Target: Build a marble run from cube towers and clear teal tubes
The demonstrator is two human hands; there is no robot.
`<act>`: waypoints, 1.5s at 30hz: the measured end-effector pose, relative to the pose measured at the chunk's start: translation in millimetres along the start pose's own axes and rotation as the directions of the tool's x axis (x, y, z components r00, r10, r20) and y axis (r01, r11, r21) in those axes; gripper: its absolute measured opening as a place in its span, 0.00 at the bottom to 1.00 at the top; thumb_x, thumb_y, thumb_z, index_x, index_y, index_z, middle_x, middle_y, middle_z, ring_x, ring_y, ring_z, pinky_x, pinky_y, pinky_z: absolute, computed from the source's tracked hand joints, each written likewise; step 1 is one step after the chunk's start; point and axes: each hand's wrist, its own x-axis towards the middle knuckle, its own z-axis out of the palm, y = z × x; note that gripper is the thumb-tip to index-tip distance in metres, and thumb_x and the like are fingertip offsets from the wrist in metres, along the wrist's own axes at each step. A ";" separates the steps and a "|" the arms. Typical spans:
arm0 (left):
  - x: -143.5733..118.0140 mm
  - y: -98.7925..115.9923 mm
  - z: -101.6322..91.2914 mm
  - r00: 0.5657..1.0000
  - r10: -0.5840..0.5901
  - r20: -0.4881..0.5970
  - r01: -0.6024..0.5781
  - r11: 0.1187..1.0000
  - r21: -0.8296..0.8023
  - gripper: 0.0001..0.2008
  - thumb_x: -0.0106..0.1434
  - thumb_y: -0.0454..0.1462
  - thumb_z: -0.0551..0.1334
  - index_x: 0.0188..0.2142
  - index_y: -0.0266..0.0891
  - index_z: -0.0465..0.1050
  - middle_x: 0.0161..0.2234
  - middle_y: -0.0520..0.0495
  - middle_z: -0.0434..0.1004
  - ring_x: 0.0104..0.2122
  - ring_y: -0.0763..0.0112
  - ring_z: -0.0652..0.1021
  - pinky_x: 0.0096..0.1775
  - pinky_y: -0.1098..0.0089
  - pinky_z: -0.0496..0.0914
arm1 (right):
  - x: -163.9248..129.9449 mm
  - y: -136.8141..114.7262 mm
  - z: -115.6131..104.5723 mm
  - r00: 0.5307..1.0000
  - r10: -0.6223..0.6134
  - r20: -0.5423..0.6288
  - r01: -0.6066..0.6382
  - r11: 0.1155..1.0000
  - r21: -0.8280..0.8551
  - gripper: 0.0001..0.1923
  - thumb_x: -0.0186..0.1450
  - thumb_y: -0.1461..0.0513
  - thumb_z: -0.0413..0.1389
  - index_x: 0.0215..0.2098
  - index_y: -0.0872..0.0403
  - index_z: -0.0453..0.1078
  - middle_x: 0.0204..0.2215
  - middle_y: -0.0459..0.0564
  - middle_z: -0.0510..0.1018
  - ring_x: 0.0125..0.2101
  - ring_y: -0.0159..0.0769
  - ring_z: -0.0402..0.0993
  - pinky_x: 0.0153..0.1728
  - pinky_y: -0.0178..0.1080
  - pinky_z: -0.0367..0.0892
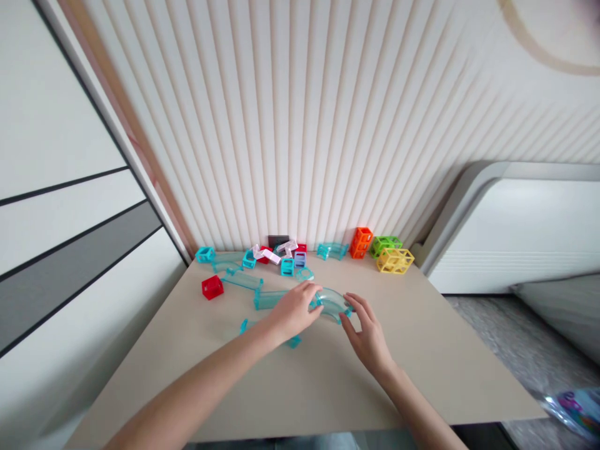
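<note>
A curved, see-through teal track piece [332, 301] lies between my hands over the table. My left hand [294, 310] pinches its left end, thumb and fingers closed around it. Around the right end, the thumb and fingers of my right hand [368, 331] are closed. A straight teal track piece [270, 300] runs in from the left and partly disappears behind my left hand; whether it joins the curved one I cannot tell. Another teal piece [294, 342] lies under my left forearm, mostly hidden.
Farther left lie a teal track [242, 279] and a red block frame [212, 287]. Along the wall sit white pieces [269, 255], a teal cube frame [287, 267], another teal track [332, 251], and orange [361, 243], green [385, 244] and yellow [394, 261] block frames.
</note>
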 end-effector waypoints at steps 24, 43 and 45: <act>27.9 -3.0 41.0 0.967 0.014 0.256 -0.107 0.928 0.356 0.13 0.62 0.44 0.66 0.42 0.37 0.77 0.39 0.36 0.83 0.45 0.48 0.81 0.52 0.51 0.68 | -7.1 30.9 4.7 0.990 0.096 0.103 -0.071 0.972 -0.224 0.19 0.69 0.57 0.55 0.57 0.47 0.70 0.48 0.53 0.78 0.46 0.44 0.78 0.48 0.46 0.75; 23.3 -1.2 31.4 0.976 -0.025 0.218 -0.060 0.926 0.374 0.12 0.64 0.41 0.65 0.43 0.36 0.75 0.43 0.35 0.80 0.47 0.48 0.78 0.49 0.54 0.69 | -5.0 32.1 11.4 0.993 0.091 0.076 -0.072 0.972 -0.222 0.17 0.70 0.56 0.55 0.56 0.50 0.69 0.49 0.54 0.77 0.48 0.46 0.76 0.51 0.50 0.72; 23.1 0.2 29.0 0.975 -0.022 0.221 -0.066 0.921 0.383 0.13 0.63 0.41 0.65 0.43 0.35 0.75 0.42 0.34 0.80 0.48 0.46 0.78 0.51 0.52 0.67 | -4.6 31.2 11.6 0.992 0.081 0.096 -0.058 0.973 -0.222 0.17 0.70 0.57 0.55 0.55 0.50 0.69 0.49 0.54 0.78 0.48 0.46 0.75 0.51 0.50 0.72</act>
